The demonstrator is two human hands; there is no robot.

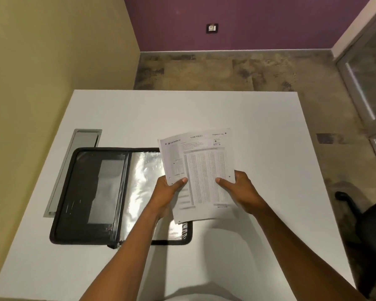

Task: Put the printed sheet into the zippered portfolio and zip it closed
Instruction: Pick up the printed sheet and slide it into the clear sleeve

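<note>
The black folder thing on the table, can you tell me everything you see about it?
The zippered portfolio lies open and flat on the white table, near its left side. It has a black fabric-looking border and rounded corners. Its left half is dark with a pocket; its right half holds shiny clear plastic sleeves. The printed sheets and the left hand cover part of its right side.

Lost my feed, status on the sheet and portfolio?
Left hand and right hand grip printed sheets. Zippered portfolio open flat on table. Nothing blocking.
</note>
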